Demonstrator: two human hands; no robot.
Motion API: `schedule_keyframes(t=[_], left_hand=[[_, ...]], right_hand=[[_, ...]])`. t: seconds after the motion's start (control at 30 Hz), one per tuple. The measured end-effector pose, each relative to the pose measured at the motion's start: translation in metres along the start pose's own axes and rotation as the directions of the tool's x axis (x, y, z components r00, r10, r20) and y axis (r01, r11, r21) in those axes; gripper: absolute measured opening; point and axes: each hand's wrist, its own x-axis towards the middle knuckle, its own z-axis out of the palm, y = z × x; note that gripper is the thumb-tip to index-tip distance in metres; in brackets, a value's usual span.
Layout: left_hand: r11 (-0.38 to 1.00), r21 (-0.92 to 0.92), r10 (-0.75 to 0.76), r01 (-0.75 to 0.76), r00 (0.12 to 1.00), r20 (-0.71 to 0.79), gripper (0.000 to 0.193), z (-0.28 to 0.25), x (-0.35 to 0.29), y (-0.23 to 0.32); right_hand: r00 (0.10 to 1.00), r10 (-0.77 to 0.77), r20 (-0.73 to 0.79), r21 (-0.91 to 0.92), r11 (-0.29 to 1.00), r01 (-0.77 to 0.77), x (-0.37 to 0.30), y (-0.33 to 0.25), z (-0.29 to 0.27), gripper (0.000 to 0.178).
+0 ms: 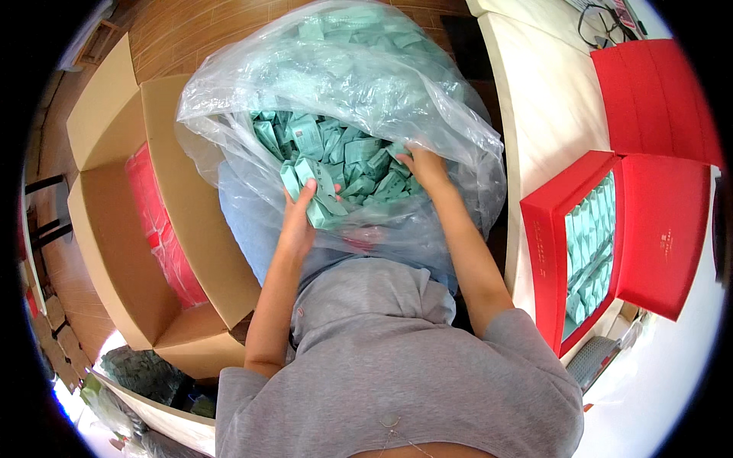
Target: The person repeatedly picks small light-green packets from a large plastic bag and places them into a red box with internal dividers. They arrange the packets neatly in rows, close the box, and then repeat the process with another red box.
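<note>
My left hand (pixel 300 220) is closed around several small pale-green paper packets (pixel 318 183), stacked side by side, at the near left of the bag's mouth. My right hand (pixel 424 166) reaches into the large clear plastic bag (pixel 252 72) on its right side, with thumb and fingertips closed on a green packet (pixel 397 153). Between the hands lies a heap of the same green packets (pixel 355 151), jumbled at all angles. More of them show through the plastic at the far side of the bag.
On the left stands an open cardboard box (pixel 114 229) with red plastic-wrapped packages (pixel 164 237) inside. A cream surface (pixel 534 84) on the right carries an open red gift box (pixel 546 267) with rows of green packets (pixel 589 248). Another red box (pixel 649 99) lies beyond it.
</note>
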Motion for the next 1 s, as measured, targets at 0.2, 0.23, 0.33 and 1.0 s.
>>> schedule_keyframes(t=[0.2, 0.23, 0.33, 1.0], left_hand=[[1.0, -0.013, 0.003, -0.002, 1.0, 0.023, 0.051, 0.009, 0.004, 0.008], [1.0, -0.011, -0.008, 0.008, 1.0, 0.03, 0.051, 0.009, 0.005, 0.009], [0.995, -0.057, -0.068, 0.079, 0.983, 0.171, 0.057, 0.009, 0.005, 0.01], [0.901, 0.051, 0.423, -0.432, 0.897, 0.126, 0.085, 0.04, -0.02, 0.016]], right_hand=[[0.985, -0.026, -0.168, 0.559, 0.821, 0.117, -0.047, -0.038, -0.047, 0.032], [0.995, -0.036, -0.092, 0.692, 0.717, 0.09, -0.052, -0.048, -0.059, 0.03], [0.992, -0.121, -0.034, 0.91, 0.407, 0.08, -0.057, -0.07, -0.06, 0.024], [0.953, -0.112, 0.282, 0.956, 0.122, -0.269, -0.088, -0.128, -0.044, 0.057]])
